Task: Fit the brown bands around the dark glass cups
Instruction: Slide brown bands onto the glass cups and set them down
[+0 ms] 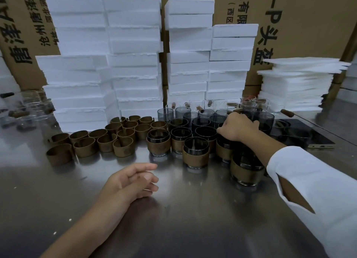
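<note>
Right hand (237, 127) among the dark cups (201, 122), left hand (131, 182) resting on the surface (193, 209).
Left fingers (144, 166) lie loose, holding nothing. Right fingers curl down among the back-right cups; whether they grip one I cannot tell. Loose bands (108, 139) stand clustered left of the cups, and the front cups (196, 155) already wear bands.

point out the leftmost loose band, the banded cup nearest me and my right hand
leftmost loose band (59, 158): head view, on its outer front wall
nearest banded cup (245, 172): head view, on its brown band
right hand (238, 126): head view, on the back of the hand
</note>
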`<state>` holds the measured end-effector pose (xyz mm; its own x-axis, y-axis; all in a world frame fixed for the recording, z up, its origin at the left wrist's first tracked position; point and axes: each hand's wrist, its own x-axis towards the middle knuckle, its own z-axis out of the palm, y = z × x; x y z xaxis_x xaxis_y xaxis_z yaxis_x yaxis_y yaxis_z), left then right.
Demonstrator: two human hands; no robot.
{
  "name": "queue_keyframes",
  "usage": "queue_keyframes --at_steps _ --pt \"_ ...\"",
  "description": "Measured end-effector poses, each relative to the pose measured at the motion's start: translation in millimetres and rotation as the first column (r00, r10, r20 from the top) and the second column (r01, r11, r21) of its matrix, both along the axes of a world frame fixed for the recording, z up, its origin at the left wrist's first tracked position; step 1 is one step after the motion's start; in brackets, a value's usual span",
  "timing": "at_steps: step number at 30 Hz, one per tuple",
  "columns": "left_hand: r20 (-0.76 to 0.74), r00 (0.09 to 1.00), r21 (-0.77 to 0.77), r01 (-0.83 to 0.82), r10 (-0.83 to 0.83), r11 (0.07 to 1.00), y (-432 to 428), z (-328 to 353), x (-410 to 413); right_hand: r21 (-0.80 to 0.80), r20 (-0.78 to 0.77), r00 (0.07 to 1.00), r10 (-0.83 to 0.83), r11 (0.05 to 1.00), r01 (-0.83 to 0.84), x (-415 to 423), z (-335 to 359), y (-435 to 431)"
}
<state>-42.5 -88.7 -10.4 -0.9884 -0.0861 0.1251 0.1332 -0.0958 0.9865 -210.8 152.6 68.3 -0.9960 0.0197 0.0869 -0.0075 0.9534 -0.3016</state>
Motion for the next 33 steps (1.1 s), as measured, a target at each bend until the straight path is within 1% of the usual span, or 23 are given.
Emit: queue_keyframes --at_steps 2,5,8,10,12,13,15,17,19,21,23,25,27,29,31,33 --pt "-0.013 1.000 -0.009 0.014 -0.014 1.000 -0.7 -0.4 0.5 -0.013 -0.039 0.999 -0.007 1.000 0.006 -0.5 -0.1 -0.2" --pt "-0.021 0.999 -0.017 0.026 -0.026 1.000 -2.3 -1.6 -1.2 0.011 -0.121 0.993 -0.009 1.000 0.010 3.4 -0.3 0.8" --pt "-0.014 1.000 -0.008 0.022 -0.022 1.000 -2.2 -2.0 -3.2 -0.028 -0.263 0.965 -0.002 1.000 -0.006 9.3 4.5 4.5" --pt "-0.010 1.000 -0.010 0.018 -0.018 1.000 -2.4 -0.9 -2.9 -0.064 -0.370 0.929 0.008 0.997 -0.034 15.8 11.3 6.6" --pt "-0.007 1.000 -0.019 0.006 -0.006 1.000 -2.4 -0.8 -2.3 -0.115 -0.477 0.878 0.046 0.987 -0.114 24.8 18.0 7.0" --pt "-0.008 1.000 -0.022 -0.003 0.003 1.000 -1.7 -1.0 -2.0 -0.161 -0.518 0.852 0.078 0.969 -0.187 31.1 21.4 6.7" --pt "-0.013 0.999 -0.043 -0.032 0.032 0.999 2.2 -0.9 -1.3 -0.256 -0.573 0.803 0.166 0.894 -0.367 47.5 27.3 5.7" --pt "-0.032 0.998 -0.098 -0.062 0.060 0.993 8.9 0.8 -0.1 -0.276 -0.602 0.755 0.261 0.819 -0.503 69.7 28.9 3.3" --pt "-0.083 0.994 -0.163 -0.089 0.076 0.983 16.2 4.5 2.3 -0.243 -0.622 0.705 0.340 0.773 -0.586 93.7 24.4 -0.1" --pt "-0.138 0.989 -0.229 -0.091 0.060 0.969 25.3 8.6 6.0 -0.203 -0.628 0.669 0.397 0.747 -0.633 116.3 13.7 -3.9" --pt "-0.177 0.984 -0.275 -0.071 0.022 0.959 37.1 10.8 8.5 -0.182 -0.612 0.661 0.434 0.736 -0.652 133.3 0.6 -9.0" --pt "-0.201 0.980 -0.252 -0.052 0.001 0.966 49.7 10.6 6.4 -0.171 -0.607 0.659 0.444 0.737 -0.654 144.1 -11.9 -14.9" --pt "-0.204 0.979 -0.184 -0.032 -0.007 0.982 61.8 11.6 2.8 -0.166 -0.603 0.662 0.445 0.741 -0.651 150.2 -21.1 -20.7" --pt "-0.204 0.979 -0.174 -0.011 -0.026 0.985 69.5 13.0 0.5 -0.181 -0.597 0.674 0.435 0.746 -0.641 151.8 -27.4 -24.8" --pt "-0.209 0.976 -0.167 0.019 -0.054 0.986 73.9 13.3 0.5 -0.227 -0.595 0.692 0.409 0.740 -0.633 152.1 -33.6 -27.2" --pt "-0.203 0.978 -0.157 0.014 -0.046 0.987 76.4 14.3 1.1 -0.311 -0.600 0.716 0.358 0.720 -0.620 151.6 -41.0 -29.8"
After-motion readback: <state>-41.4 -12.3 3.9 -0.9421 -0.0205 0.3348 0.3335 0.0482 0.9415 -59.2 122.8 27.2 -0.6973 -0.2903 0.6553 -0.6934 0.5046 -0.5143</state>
